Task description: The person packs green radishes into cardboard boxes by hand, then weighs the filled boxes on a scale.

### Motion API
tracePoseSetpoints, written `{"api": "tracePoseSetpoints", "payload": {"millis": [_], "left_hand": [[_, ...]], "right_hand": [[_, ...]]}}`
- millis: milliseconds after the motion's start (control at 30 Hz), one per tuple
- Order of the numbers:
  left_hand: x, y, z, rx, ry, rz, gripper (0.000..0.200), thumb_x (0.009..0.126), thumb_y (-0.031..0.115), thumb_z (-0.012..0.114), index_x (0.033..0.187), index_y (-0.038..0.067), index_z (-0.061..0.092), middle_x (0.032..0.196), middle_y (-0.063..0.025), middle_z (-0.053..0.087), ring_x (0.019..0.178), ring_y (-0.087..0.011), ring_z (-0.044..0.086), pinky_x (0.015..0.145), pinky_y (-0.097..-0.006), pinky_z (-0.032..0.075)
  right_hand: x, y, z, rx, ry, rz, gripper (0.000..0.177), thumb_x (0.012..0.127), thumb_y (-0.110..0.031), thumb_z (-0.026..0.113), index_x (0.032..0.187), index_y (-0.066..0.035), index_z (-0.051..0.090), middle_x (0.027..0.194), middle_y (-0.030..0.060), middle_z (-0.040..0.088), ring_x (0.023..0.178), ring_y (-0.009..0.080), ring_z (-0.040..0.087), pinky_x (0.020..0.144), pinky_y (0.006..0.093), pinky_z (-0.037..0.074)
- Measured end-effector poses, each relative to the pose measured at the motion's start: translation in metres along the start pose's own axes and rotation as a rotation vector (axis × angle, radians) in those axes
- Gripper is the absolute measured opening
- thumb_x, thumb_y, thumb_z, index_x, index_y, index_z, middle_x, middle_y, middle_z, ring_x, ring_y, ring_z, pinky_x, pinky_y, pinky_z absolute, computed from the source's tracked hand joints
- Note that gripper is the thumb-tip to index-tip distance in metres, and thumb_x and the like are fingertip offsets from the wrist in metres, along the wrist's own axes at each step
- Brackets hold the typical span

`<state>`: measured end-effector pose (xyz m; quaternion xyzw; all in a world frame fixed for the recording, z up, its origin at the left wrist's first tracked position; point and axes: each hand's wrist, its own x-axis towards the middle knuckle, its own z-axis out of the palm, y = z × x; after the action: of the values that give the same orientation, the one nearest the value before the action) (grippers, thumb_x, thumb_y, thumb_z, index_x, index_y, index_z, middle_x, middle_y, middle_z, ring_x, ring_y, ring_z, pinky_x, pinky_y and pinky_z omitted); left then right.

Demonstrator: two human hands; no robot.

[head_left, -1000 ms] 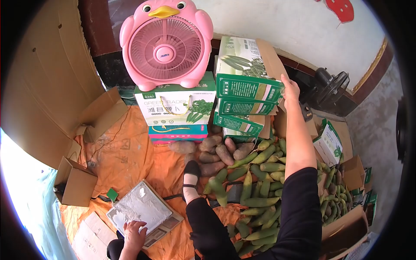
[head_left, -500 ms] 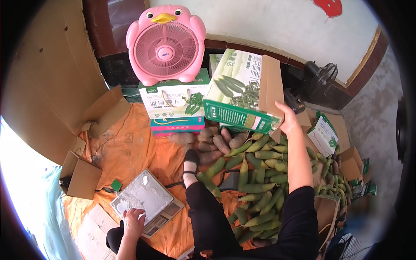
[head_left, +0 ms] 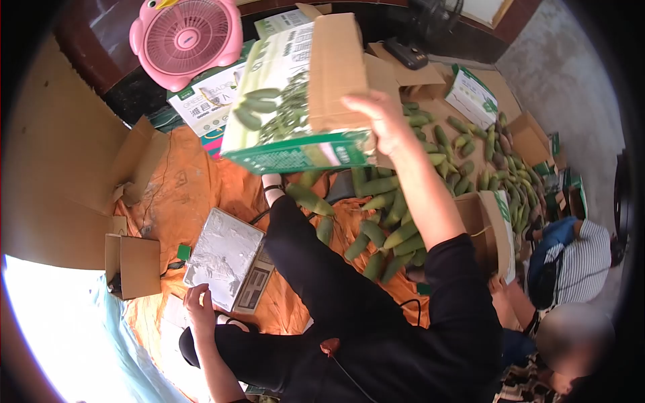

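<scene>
My right hand [head_left: 384, 124] grips the right edge of a printed green-and-white radish carton [head_left: 279, 101], which is tilted and held up above the floor. Its open brown cardboard flap faces me. Just off the near left corner of a weighing scale [head_left: 225, 258] is my left hand [head_left: 200, 310], fingers loosely bent and nothing visible in them. The scale has a dusty grey platform and a display panel. Long green radishes [head_left: 396, 208] lie piled beneath and right of the carton, partly hidden by it and by my right arm.
A pink fan [head_left: 187, 41] stands on stacked cartons [head_left: 209, 101]. An open cardboard box [head_left: 138, 265] is at the left, another open carton [head_left: 484, 232] at the right. More radishes [head_left: 497, 151] lie beyond. Two people sit nearby, one in a striped shirt [head_left: 583, 258].
The view has swung right and downward. The carton has come nearer to me in my right hand, covering the reddish radishes. My left hand remains by the scale.
</scene>
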<state>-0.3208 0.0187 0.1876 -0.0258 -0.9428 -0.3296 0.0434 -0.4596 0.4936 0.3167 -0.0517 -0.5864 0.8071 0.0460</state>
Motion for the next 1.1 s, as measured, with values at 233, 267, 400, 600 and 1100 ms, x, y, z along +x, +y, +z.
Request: {"api": "tracePoseSetpoints", "payload": {"millis": [233, 267, 400, 600, 1100], "left_hand": [[-0.019, -0.020, -0.013, -0.025, 0.081, 0.024, 0.015, 0.082, -0.001, 0.058, 0.095, -0.001, 0.065, 0.088, -0.0134, 0.064, 0.084, -0.0274, 0.061, 0.074, -0.0356, 0.048], [-0.021, -0.022, -0.014, -0.029, 0.098, 0.020, 0.015, 0.083, -0.001, 0.058, 0.096, -0.002, 0.064, 0.089, -0.0126, 0.064, 0.083, -0.0250, 0.061, 0.074, -0.0346, 0.047], [-0.030, -0.030, -0.018, -0.068, 0.195, 0.002, 0.015, 0.085, 0.000, 0.058, 0.098, -0.002, 0.064, 0.090, -0.0125, 0.063, 0.083, -0.0231, 0.061, 0.075, -0.0340, 0.048], [-0.038, -0.027, -0.025, -0.025, 0.288, -0.026, 0.015, 0.086, 0.001, 0.058, 0.100, -0.001, 0.064, 0.091, -0.0130, 0.063, 0.087, -0.0260, 0.062, 0.079, -0.0355, 0.048], [-0.035, -0.013, -0.026, 0.453, 0.153, -0.016, 0.068, 0.070, 0.007, 0.073, 0.133, 0.012, 0.047, 0.128, -0.0116, 0.051, 0.127, -0.0335, 0.038, 0.106, -0.0467, 0.029]], "right_hand": [[-0.070, 0.017, 0.094, -0.209, -0.287, -0.023, 0.034, 0.088, -0.018, 0.061, 0.109, 0.008, 0.061, 0.096, 0.0151, 0.069, 0.083, 0.0189, 0.067, 0.076, 0.0309, 0.053], [-0.070, 0.035, 0.106, -0.272, -0.335, -0.102, 0.033, 0.088, -0.020, 0.060, 0.108, 0.006, 0.062, 0.096, 0.0167, 0.069, 0.083, 0.0217, 0.067, 0.076, 0.0325, 0.052], [-0.077, 0.071, 0.158, -0.727, -0.472, -0.374, 0.022, 0.087, -0.018, 0.059, 0.094, 0.003, 0.063, 0.088, 0.0174, 0.067, 0.079, 0.0296, 0.066, 0.070, 0.0395, 0.051], [-0.074, 0.139, 0.210, -0.935, -0.597, -0.682, 0.014, 0.083, -0.018, 0.060, 0.079, -0.004, 0.060, 0.076, 0.0121, 0.062, 0.079, 0.0332, 0.063, 0.070, 0.0441, 0.049], [-0.043, 0.230, 0.205, -1.420, -0.802, -0.914, 0.012, 0.078, -0.022, 0.057, 0.071, -0.016, 0.065, 0.078, -0.0011, 0.064, 0.089, 0.0183, 0.058, 0.078, 0.0378, 0.040]]}}
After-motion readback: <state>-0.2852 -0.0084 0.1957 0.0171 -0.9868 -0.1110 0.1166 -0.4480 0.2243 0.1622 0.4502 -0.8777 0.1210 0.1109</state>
